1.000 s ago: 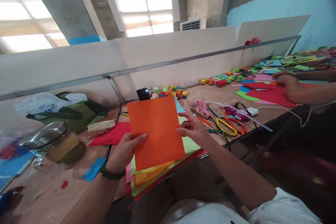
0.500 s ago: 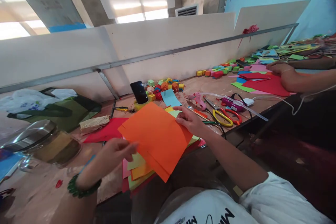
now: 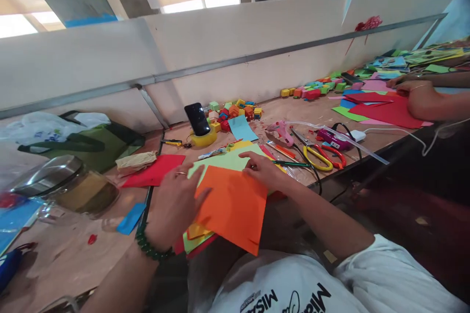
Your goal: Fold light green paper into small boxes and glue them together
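Note:
An orange sheet of paper (image 3: 231,210) is tilted over a stack of coloured sheets at the table's front edge. My right hand (image 3: 262,171) pinches its upper right corner between thumb and bent fingers. At the sheet's left edge is my left hand (image 3: 176,200), thumb and index finger apart, the thumb tip over the orange paper. A green bead bracelet (image 3: 152,249) circles that wrist. Beneath the orange sheet show a light green sheet (image 3: 220,160) and yellow and red edges. A loose blue paper piece (image 3: 131,218) lies left of my left hand.
Scissors (image 3: 317,156), a pink glue gun (image 3: 282,133) and pens lie to the right. Behind are a phone (image 3: 197,120) on a yellow stand and small paper cubes (image 3: 240,110). A glass jar (image 3: 84,190) stands left. A co-worker's hand (image 3: 407,85) rests on red paper.
The orange sheet has turned and shifted slightly right, uncovering the light green sheet. My left hand has moved up and right to its edge. The view has tilted down a little.

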